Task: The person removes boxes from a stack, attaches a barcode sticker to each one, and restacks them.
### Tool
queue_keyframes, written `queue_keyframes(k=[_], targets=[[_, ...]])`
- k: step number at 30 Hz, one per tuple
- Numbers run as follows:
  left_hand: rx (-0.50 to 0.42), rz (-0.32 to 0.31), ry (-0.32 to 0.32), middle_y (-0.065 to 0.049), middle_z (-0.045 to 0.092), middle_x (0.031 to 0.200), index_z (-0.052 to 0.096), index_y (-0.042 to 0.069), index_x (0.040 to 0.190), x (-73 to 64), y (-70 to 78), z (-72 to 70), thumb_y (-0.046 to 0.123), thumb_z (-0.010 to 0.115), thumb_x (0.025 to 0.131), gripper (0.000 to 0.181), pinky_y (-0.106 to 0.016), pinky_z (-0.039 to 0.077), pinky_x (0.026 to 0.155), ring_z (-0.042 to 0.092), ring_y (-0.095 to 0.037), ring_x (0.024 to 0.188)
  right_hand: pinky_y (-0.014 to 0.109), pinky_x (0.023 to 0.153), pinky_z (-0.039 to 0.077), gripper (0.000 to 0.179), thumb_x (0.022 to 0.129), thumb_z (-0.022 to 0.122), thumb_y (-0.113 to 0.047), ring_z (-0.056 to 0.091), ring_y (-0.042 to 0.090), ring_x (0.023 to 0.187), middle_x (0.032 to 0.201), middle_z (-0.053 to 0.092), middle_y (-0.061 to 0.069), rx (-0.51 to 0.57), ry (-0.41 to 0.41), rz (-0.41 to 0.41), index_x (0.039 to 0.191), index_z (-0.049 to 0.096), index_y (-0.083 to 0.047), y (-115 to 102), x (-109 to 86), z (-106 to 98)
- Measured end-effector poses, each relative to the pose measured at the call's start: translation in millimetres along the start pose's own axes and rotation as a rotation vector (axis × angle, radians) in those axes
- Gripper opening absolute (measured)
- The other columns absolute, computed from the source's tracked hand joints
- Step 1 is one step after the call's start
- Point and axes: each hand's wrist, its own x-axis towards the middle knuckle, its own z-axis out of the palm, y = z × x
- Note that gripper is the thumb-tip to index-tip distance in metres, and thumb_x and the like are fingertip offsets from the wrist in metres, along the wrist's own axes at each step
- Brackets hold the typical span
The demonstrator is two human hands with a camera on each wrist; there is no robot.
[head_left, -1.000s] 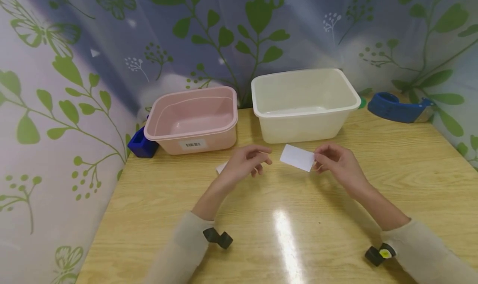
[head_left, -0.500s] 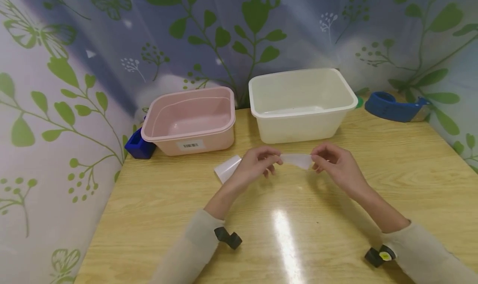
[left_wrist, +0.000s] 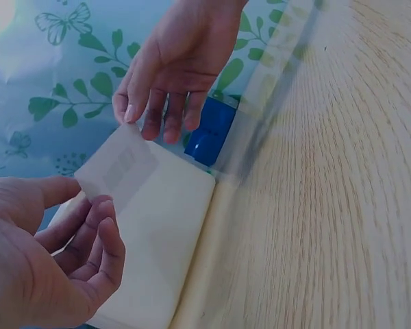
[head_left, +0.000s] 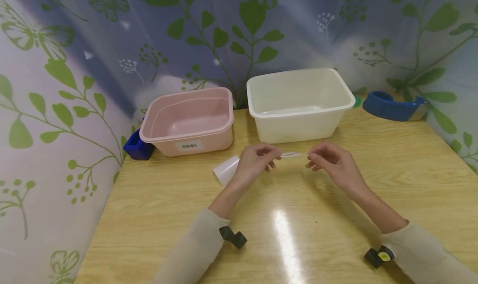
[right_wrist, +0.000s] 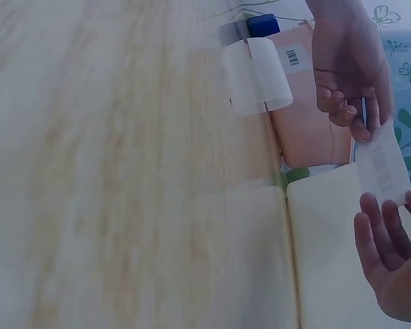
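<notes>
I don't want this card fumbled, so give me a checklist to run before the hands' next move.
1. Left hand pinches the card: ok.
2. Right hand pinches the card's other end: ok.
3. Firmness of both pinches: cannot tell from stills.
4. Card face turned to the head camera: not ok, seen nearly edge-on.
5. White tub and pink tub upright: ok.
6. White rounded piece fully visible in the head view: not ok, the left hand partly hides it.

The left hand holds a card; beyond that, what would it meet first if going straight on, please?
Likely the right hand, at the far end of the card, though depth is unclear.
</notes>
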Motion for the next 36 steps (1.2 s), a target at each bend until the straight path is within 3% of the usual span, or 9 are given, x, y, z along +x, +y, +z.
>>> queue_keyframes(k=[5,9,13,18,26,36], targets=[[0.000,0.017,0.042,-0.005,0.073,0.091,0.078,0.005,0.102,3.4,1.3,5.0,0.016,0.079,0.094,0.014,-0.028,0.056,0.062,0.068,-0.023,0.071,0.027,0.078,0.062,0.016,0.102,0.067,-0.009,0.073,0.018,0.090,0.102,0.074,0.011,-0.051,0.041,0.016,0.112,0.067,0.003,1,-0.2,0],[-0.001,0.031,0.066,-0.007,0.073,0.090,0.076,0.004,0.103,5.9,2.0,9.2,0.009,0.078,0.093,0.010,-0.022,0.051,0.057,0.065,-0.015,0.065,0.027,0.079,0.062,0.021,0.100,0.071,-0.010,0.073,0.016,0.088,0.103,0.075,0.007,-0.054,0.071,0.047,0.113,0.069,0.005,2,-0.4,0],[0.002,0.045,0.092,-0.008,0.075,0.094,0.074,0.006,0.112,7.8,2.8,12.2,0.008,0.077,0.093,0.019,-0.022,0.050,0.055,0.065,-0.017,0.064,0.024,0.082,0.061,0.024,0.099,0.073,-0.012,0.072,0.012,0.089,0.102,0.074,-0.002,-0.034,0.096,0.061,0.115,0.070,0.006,2,0.3,-1],[-0.004,0.039,0.139,-0.006,0.078,0.094,0.065,0.009,0.124,11.0,4.5,17.3,0.007,0.077,0.092,0.034,-0.023,0.051,0.054,0.067,-0.018,0.064,0.021,0.082,0.060,0.025,0.098,0.074,-0.015,0.071,0.014,0.086,0.097,0.074,-0.002,0.000,0.143,0.063,0.112,0.071,0.005,2,2.6,-3],[-0.072,0.056,0.173,-0.005,0.077,0.090,0.076,0.005,0.103,15.7,5.6,29.8,0.005,0.080,0.089,0.014,-0.024,0.051,0.054,0.066,-0.016,0.061,0.018,0.074,0.058,0.027,0.094,0.079,-0.017,0.066,0.010,0.082,0.093,0.069,-0.008,-0.043,0.242,0.119,0.108,0.068,0.003,2,7.2,-3],[-0.054,0.044,0.199,-0.002,0.075,0.092,0.076,0.006,0.100,23.9,3.7,40.3,0.006,0.079,0.091,0.009,-0.019,0.048,0.051,0.065,-0.010,0.061,0.017,0.071,0.058,0.027,0.096,0.076,-0.011,0.067,0.009,0.081,0.092,0.068,-0.008,-0.035,0.298,0.087,0.114,0.062,0.004,8,14.6,-4]])
